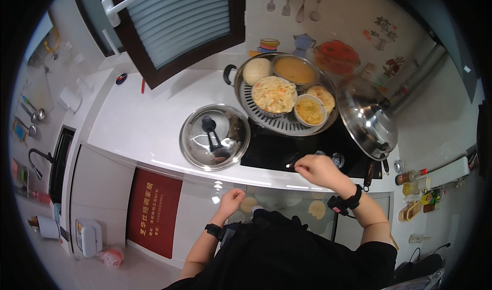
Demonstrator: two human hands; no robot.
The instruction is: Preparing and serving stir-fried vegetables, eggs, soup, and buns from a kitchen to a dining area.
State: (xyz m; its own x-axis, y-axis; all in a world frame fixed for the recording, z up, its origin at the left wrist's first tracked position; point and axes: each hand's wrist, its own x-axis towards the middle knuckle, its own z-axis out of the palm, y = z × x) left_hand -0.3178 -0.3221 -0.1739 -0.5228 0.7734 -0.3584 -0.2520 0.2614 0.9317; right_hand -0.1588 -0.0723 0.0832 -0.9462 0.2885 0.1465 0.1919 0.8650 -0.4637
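Note:
My right hand is over the front edge of the black glass cooktop, fingers curled, beside a control knob. Nothing shows in it. My left hand is loosely closed in front of the counter, with nothing visible inside. On the cooktop stands a wide steamer pan with a slotted grey rack. It holds a pale round bun, a metal bowl of orange-brown liquid, a bowl of pale shredded food, a smaller bowl of yellow food and a browned flatbread.
A steel lid lies left of the cooktop. Another domed lid leans at the right wall, near a dark handle. Bottles stand far right. An open window sash overhangs the counter. A red mat lies left.

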